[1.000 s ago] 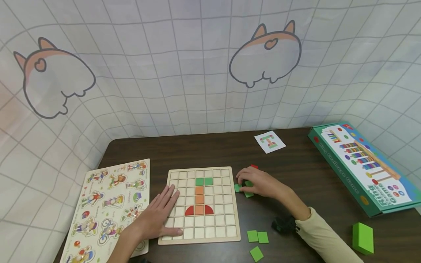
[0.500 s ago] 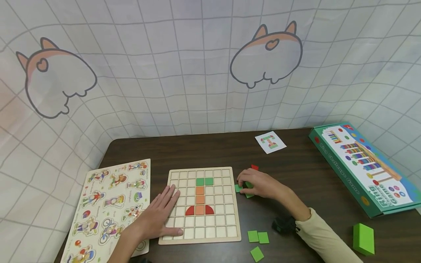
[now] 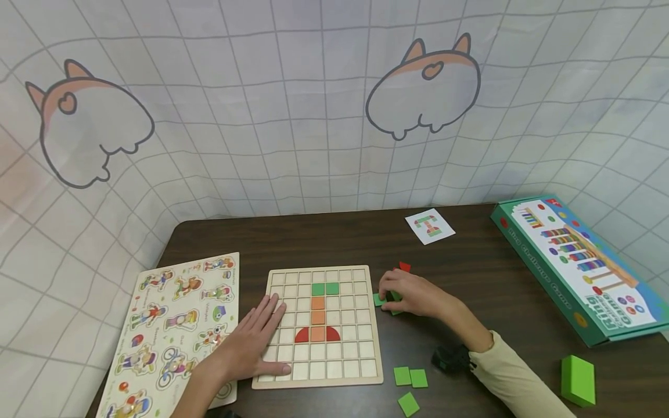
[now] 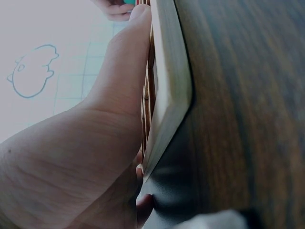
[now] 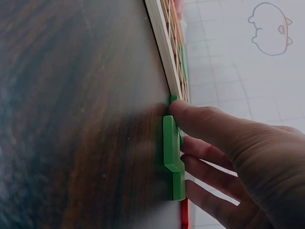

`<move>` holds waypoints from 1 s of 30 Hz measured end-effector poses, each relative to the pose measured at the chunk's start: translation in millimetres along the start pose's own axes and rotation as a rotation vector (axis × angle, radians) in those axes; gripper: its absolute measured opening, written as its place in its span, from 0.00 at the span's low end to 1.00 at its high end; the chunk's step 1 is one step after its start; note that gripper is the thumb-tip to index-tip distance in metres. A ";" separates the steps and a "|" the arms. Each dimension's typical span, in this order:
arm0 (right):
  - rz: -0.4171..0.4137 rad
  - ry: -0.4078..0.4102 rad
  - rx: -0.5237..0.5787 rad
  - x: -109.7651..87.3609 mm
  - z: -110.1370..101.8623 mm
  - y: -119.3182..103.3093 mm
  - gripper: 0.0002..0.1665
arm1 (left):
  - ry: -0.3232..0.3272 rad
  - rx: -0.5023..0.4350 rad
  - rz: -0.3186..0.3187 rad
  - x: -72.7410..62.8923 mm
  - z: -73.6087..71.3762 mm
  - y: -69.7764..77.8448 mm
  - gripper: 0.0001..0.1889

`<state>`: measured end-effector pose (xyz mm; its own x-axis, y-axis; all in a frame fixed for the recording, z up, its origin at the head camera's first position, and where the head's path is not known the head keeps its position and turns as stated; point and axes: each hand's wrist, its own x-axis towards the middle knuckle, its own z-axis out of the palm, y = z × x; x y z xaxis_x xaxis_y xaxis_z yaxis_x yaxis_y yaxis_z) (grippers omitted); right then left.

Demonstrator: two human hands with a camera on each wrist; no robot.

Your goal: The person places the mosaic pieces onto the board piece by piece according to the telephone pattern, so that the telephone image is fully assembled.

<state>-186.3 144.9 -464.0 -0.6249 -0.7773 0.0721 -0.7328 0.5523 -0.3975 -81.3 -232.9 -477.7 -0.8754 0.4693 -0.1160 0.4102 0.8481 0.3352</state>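
Note:
My left hand (image 3: 251, 342) lies with straight fingers on the left edge of a wooden grid board (image 3: 360, 366), thumb along its lower part. On the board are two green square tiles (image 3: 325, 288), a column of orange squares (image 3: 317, 318) and two red quarter-round pieces (image 3: 301, 335). Just right of the board, my right hand (image 3: 413, 292) bends its fingers over a small pile of green tiles (image 5: 171, 143). Its thumb touches a tile there; whether a tile is pinched is hidden. Red pieces (image 3: 405, 266) lie beyond the fingers.
Several loose green tiles (image 3: 402, 375) lie nearer the front. A pattern card (image 3: 430, 226) lies at the back. A picture puzzle board (image 3: 172, 331) is at the left. On the right are a game box (image 3: 580, 267) and a green block (image 3: 577, 380).
My right hand has shifted very slightly to the right over the green tiles, and more of the red pieces shows behind it. The left hand stays on the board.

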 end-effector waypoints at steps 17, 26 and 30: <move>-0.013 0.073 0.086 6.7 -10.7 -18.2 0.06 | -0.007 0.023 -0.001 -0.2 0.8 -2.0 0.60; -0.113 0.089 0.126 43.8 -10.7 -52.5 0.08 | -0.001 0.024 -0.002 -1.3 2.0 -3.0 0.60; -0.136 0.099 0.139 58.0 -12.2 -62.8 0.09 | 0.005 0.023 0.003 0.0 1.8 -2.9 0.60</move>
<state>-179.8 68.8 -423.7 -0.5510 -0.8048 0.2207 -0.7724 0.3917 -0.4999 -82.1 -234.9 -480.4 -0.8754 0.4705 -0.1108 0.4183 0.8523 0.3140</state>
